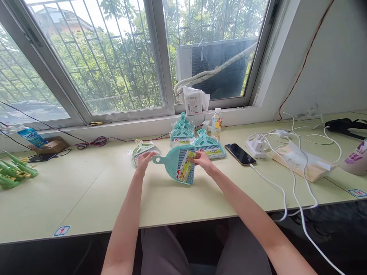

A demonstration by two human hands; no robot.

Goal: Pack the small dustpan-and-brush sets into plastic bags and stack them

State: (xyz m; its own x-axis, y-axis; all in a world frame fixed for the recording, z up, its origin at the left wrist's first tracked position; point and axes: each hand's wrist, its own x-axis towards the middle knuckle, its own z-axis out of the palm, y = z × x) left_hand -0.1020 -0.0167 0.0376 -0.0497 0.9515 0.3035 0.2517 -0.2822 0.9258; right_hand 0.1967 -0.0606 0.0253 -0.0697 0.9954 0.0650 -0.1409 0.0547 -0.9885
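A teal dustpan and brush set (171, 164) is held sideways above the table, its handle pointing left and its bristles and green label on the right. My left hand (146, 160) grips the handle end. My right hand (203, 159) pinches the bristle side near the label. Behind it on the table lie more sets in clear wrap: a small one (140, 148) behind my left hand, a stack (182, 131) in the middle, and another set (210, 147) just beyond my right hand.
A phone (240, 154), a white power strip (256, 147) with cables and a tissue pack (304, 162) lie to the right. A drink bottle (216, 124) stands near the window. At the left are a box (54, 147) and green plants (15, 170).
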